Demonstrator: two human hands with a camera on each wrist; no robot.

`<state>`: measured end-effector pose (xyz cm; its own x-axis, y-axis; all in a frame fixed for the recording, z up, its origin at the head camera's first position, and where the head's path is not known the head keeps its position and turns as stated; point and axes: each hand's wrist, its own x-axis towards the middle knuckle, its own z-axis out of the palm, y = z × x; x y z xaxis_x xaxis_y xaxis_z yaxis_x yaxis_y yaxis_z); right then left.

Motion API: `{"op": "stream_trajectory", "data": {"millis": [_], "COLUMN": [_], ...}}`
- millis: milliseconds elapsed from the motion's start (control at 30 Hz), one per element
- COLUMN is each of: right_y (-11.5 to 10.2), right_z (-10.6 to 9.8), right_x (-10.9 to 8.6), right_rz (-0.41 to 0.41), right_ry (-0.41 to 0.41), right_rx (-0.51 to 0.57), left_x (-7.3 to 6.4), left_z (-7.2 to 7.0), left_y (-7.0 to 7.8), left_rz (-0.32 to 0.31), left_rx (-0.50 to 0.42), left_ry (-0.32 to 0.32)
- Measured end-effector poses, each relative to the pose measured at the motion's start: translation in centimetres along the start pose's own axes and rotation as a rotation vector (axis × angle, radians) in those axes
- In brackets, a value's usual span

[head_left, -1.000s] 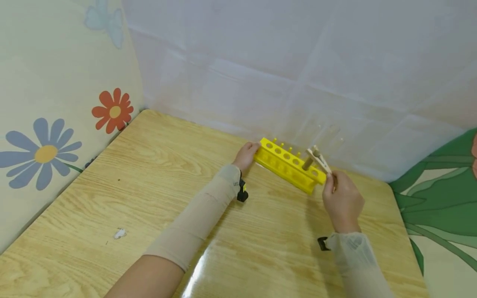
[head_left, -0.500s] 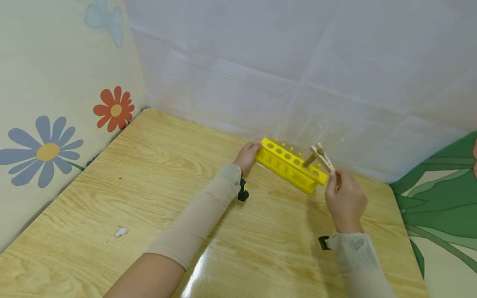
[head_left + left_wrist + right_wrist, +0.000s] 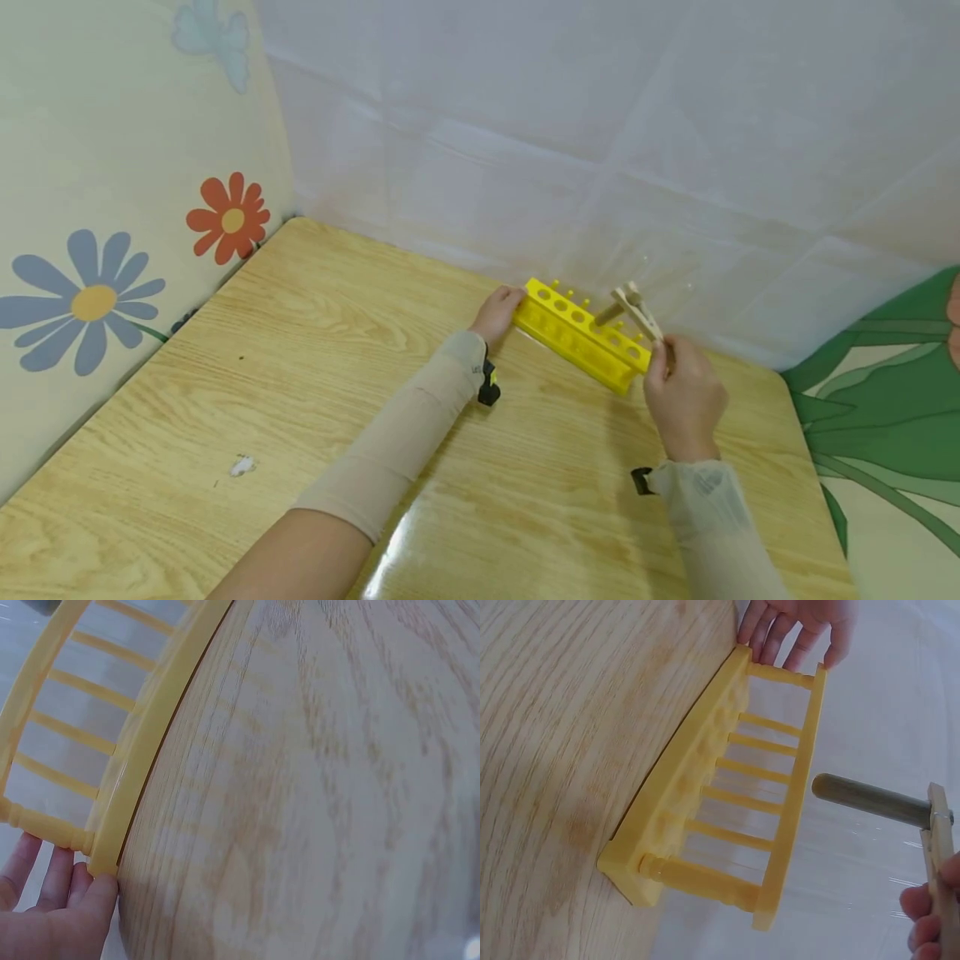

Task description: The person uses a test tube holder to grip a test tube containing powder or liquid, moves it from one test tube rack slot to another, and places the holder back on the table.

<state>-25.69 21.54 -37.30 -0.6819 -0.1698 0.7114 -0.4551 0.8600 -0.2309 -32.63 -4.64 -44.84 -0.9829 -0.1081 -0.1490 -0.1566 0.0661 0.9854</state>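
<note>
A yellow test tube rack (image 3: 577, 329) stands near the table's back edge, a row of round holes in its top plate and several pegs behind. My left hand (image 3: 497, 314) holds its left end, fingers and thumb at the end post in the left wrist view. My right hand (image 3: 686, 396) pinches a wooden test tube clamp (image 3: 637, 310). Its jaws grip a test tube (image 3: 870, 799) with dark greenish-brown contents. In the right wrist view the tube's rounded end is just above the rack's top plate, apart from it.
The wood-grain table (image 3: 315, 400) runs up to a pale sheet (image 3: 465, 150) hung behind. Faint clear tube-like outlines (image 3: 643, 265) show behind the rack. Painted flowers cover the left wall (image 3: 142, 150). A white worn patch (image 3: 242, 465) marks the tabletop at left.
My right hand shifts slightly right, then moves left with the clamp and tube, from near the rack's right end towards its middle holes. The rack and my left hand stay in place.
</note>
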Motion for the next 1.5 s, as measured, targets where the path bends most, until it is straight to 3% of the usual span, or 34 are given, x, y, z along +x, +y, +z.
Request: {"op": "stream_trajectory", "data": {"millis": [233,1500], "right_y": [-0.2,-0.2], "right_z": [0.1,1.5], "right_x": [0.0,-0.7], "right_rz": [0.002,0.075], "right_ry": [-0.024,-0.211], "right_rx": [0.001,-0.052], "left_x": [-0.2,0.0], "left_z": [-0.2,-0.1], "left_y": [0.3,0.3], "left_rz": [0.011,0.0], "left_rx": [-0.005,0.02], "left_ry": [0.024,-0.002]}}
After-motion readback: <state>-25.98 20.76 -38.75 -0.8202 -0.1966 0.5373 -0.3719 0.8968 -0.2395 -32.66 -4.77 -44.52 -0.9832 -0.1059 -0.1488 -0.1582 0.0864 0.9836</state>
